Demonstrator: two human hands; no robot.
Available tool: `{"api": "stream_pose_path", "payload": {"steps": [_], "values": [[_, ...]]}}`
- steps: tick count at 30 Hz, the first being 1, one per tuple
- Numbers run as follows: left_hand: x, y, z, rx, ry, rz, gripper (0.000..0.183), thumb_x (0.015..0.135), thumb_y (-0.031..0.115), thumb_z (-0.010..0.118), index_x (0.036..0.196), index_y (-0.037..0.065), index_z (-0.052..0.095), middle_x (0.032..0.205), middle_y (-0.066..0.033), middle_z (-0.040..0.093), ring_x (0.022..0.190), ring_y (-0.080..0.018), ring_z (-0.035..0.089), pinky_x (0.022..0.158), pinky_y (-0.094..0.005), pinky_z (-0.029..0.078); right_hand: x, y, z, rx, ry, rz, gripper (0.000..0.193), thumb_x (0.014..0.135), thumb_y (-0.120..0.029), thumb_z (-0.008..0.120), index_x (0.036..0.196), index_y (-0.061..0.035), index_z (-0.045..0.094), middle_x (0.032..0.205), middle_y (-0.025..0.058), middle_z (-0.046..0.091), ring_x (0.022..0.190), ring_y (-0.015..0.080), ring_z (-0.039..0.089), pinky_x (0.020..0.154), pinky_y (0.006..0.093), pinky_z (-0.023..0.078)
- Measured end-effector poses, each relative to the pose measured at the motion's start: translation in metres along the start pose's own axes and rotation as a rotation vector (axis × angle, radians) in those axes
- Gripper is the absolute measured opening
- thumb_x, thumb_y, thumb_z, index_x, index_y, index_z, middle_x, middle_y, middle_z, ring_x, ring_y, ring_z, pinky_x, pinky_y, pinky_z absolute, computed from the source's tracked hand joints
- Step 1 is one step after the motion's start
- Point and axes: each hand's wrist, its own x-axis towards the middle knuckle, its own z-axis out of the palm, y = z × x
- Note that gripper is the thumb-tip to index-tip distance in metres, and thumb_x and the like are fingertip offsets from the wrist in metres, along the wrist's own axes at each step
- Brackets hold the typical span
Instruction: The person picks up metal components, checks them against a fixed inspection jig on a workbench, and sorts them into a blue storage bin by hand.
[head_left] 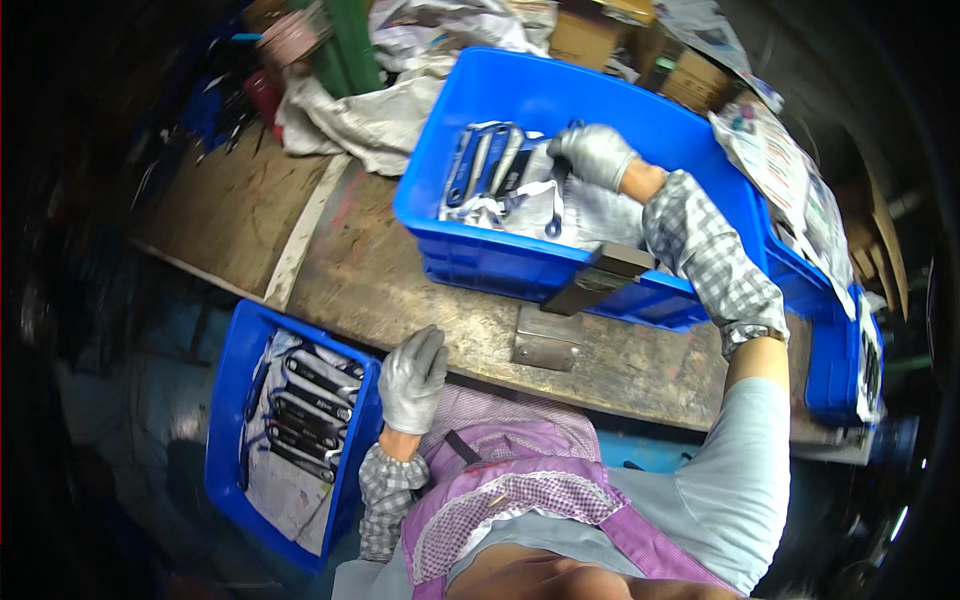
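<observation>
My right hand [597,157], in a grey-coated work glove, is inside the large blue plastic bin [500,240]. Its fingers are closed round a dark blue wrench [555,205], whose ring-shaped lower end hangs over paper lining. Several wrenches with dark blue, black and silver handles [487,165] lie side by side at the bin's left. My left hand [413,378], gloved alike, rests with fingers stretched out at the workbench's front edge, holding nothing. Beside it, lower left, a smaller blue crate [225,420] holds several black-and-silver wrenches [308,400] on paper.
A dark metal bar [600,278] rises from a plate on the worn workbench [400,270], close in front of the large bin. Another blue bin [832,350] stands at the right. Crumpled sacks [350,120], a green post [350,50] and cardboard boxes [585,40] line the back.
</observation>
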Motion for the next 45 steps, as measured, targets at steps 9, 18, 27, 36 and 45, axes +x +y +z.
{"api": "stream_pose_path", "payload": {"steps": [9, 18, 27, 36, 45], "values": [[0.031, 0.076, 0.005, -0.518, 0.031, 0.034, 0.027, 0.093, -0.002, 0.063, 0.119, -0.007, 0.065, 0.111, -0.0193, 0.07, 0.101, -0.0336, 0.067, 0.093, -0.0391, 0.053, -0.269, -0.057, -0.13, 0.514, 0.383, 0.675, 0.044, 0.07, -0.047, 0.082, 0.097, -0.0132, 0.074, 0.08, 0.0114, 0.072, 0.073, 0.0297, 0.07, 0.068, 0.0384, 0.056], [0.049, 0.141, 0.072, -0.702, -0.45, 0.462, 0.042, 0.074, -0.007, 0.067, 0.115, 0.001, 0.066, 0.11, -0.016, 0.07, 0.105, -0.0402, 0.067, 0.087, -0.0472, 0.056, -0.302, -0.205, -0.023, 1.716, 0.164, 0.698, 0.042, 0.09, -0.04, 0.072, 0.09, 0.0023, 0.074, 0.066, 0.0079, 0.067, 0.062, 0.015, 0.063, 0.058, 0.032, 0.052], [0.037, 0.11, 0.11, -0.457, -0.374, 0.378, 0.026, 0.094, 0.008, 0.06, 0.117, -0.004, 0.066, 0.108, -0.0199, 0.071, 0.095, -0.037, 0.069, 0.084, -0.0408, 0.054, -0.267, -0.222, 0.016, 1.315, 0.556, 0.964, 0.039, 0.08, -0.044, 0.078, 0.094, -0.008, 0.074, 0.08, 0.0107, 0.073, 0.075, 0.0229, 0.071, 0.073, 0.0382, 0.055], [-0.024, 0.06, 0.078, -0.029, -0.277, 0.354, 0.044, 0.082, 0.021, 0.073, 0.124, 0.008, 0.065, 0.139, -0.0124, 0.057, 0.121, -0.036, 0.054, 0.102, -0.0486, 0.046, -0.258, -0.191, 0.029, 1.33, 0.37, 1.083, 0.021, 0.09, -0.023, 0.075, 0.098, -0.0034, 0.074, 0.083, 0.0057, 0.074, 0.069, 0.0106, 0.065, 0.061, 0.0282, 0.052], [-0.02, 0.036, 0.061, -0.006, 0.075, 0.358, 0.021, 0.082, 0.002, 0.071, 0.103, 0.008, 0.071, 0.1, -0.0031, 0.07, 0.081, -0.0231, 0.066, 0.065, -0.0371, 0.054, -0.177, -0.224, 0.038, 1.223, 0.335, 0.866, 0.018, 0.087, -0.005, 0.074, 0.104, -0.0023, 0.067, 0.083, 0.007, 0.073, 0.071, 0.0127, 0.068, 0.066, 0.0271, 0.054]]}}
